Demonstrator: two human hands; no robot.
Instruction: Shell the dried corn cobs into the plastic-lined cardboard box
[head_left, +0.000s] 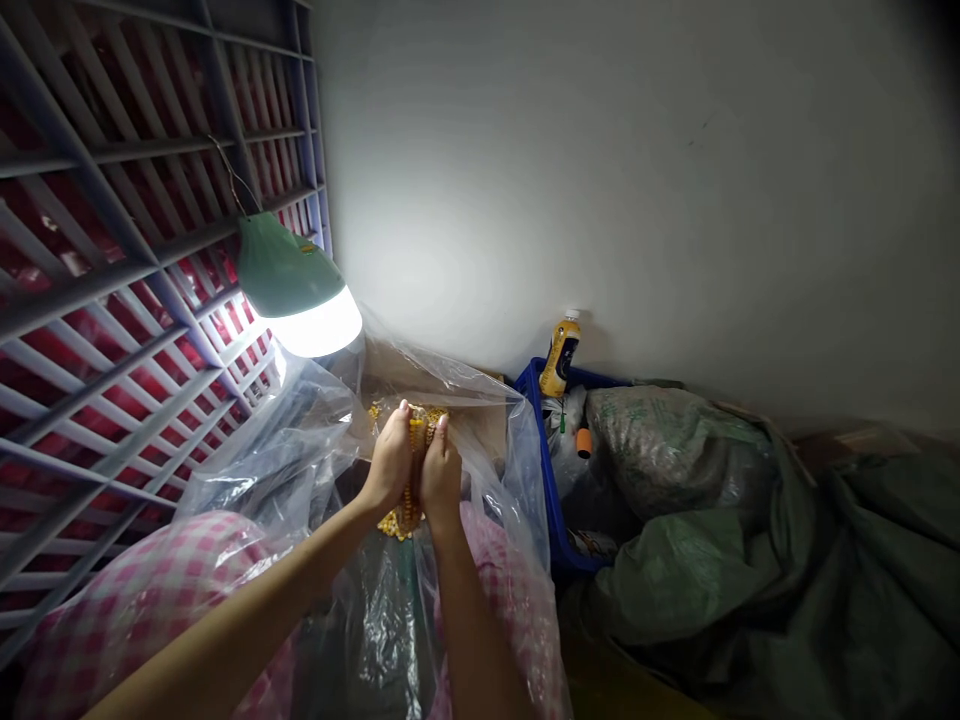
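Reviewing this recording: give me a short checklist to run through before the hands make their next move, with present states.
1. Corn held: ok, between the left hand and right hand.
2. One cob or two: cannot tell, the hands hide much of it.
3. Unblocked view of the loose kernels: not ok, hands and corn partly cover the area.
4. Lighting: ok, the hanging lamp is lit.
5. Bottle closed: ok, white cap on.

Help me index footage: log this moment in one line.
left hand: on corn; right hand: on corn; around: loose kernels, clear plastic
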